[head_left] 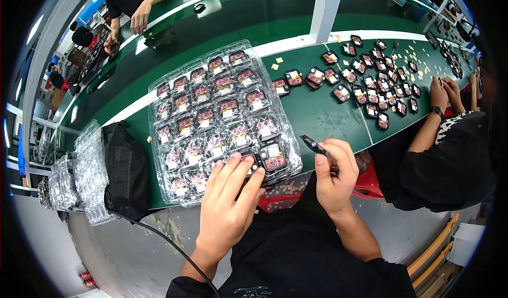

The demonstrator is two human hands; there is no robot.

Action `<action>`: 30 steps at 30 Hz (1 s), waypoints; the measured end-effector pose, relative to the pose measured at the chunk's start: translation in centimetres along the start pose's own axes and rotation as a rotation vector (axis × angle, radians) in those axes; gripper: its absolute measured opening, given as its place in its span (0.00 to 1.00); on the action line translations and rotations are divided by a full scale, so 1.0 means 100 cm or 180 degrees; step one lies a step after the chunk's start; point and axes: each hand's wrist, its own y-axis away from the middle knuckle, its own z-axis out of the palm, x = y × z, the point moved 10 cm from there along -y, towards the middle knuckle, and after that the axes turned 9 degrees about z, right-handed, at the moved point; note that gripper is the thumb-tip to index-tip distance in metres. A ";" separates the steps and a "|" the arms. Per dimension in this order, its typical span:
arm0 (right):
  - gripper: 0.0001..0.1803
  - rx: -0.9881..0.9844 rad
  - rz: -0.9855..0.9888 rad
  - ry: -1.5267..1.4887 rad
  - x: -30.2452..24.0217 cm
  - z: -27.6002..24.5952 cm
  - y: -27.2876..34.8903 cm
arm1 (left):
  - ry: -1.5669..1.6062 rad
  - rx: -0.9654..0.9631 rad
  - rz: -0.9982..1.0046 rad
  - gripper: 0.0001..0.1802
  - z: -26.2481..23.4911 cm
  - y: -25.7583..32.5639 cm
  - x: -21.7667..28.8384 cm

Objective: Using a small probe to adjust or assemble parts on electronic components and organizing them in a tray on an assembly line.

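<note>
A clear plastic tray [291, 139] lies on the green bench in front of me, its pockets filled with small black square-cased devices with reddish patterned faces and pale labels. My left hand [227, 203] has its fingers stretched over the tray's near edge, fingertips touching a device [247, 161] that they partly cover. Just right of those fingertips, another device [273, 156] sits in the near right corner, its white label facing up. My right hand [336, 176] grips a slim black pen-like tool [313, 144], its tip pointing left beyond the tray's right edge. The tool's exact kind is unclear.
Many loose devices [371, 95] and pale scraps cover the bench to the right. A co-worker's hands [446, 93] work past them. Left of the tray stand a black mesh bag [126, 173] and stacked clear trays [91, 173]. A pale post [327, 10] rises behind.
</note>
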 end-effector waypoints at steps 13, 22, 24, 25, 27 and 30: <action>0.22 -0.0772 -0.2344 0.0171 -0.091 0.002 0.051 | 0.5848 0.0894 -0.1280 0.43 0.055 0.025 0.015; 0.19 -0.1064 -0.2235 -0.0214 -0.089 0.004 0.042 | 0.7192 -0.0134 -0.1826 0.39 0.081 0.039 0.030; 0.16 -0.1192 -0.2334 -0.0192 -0.090 0.006 0.044 | 0.7503 -0.0120 -0.1862 0.36 0.079 0.040 0.033; 0.16 -0.1192 -0.2327 -0.0195 -0.091 0.005 0.043 | 0.7553 -0.0148 -0.1831 0.36 0.076 0.042 0.033; 0.17 -0.1063 -0.2342 0.0217 -0.096 0.006 0.041 | 0.7606 -0.0178 -0.1806 0.35 0.075 0.044 0.035; 0.18 -0.1004 -0.2253 0.0447 -0.100 0.005 0.038 | 0.7982 -0.0021 -0.1821 0.31 0.074 0.048 0.042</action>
